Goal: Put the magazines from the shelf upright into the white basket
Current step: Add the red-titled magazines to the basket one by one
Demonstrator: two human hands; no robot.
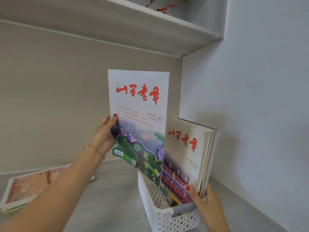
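Grey shelf (117,190), white basket (167,218) at right. Left hand (104,133) pinching a raised magazine (138,114); right hand (207,200) gripping upright magazines (187,158) in basket.

Up in the top of the frame, a sprig of red berries (160,7) pokes out on the upper shelf board (167,29), a pale grey slab running toward the right corner. Behind everything, a beige back panel (58,97) fills the left side, meeting a plain white wall (259,89) on the right.
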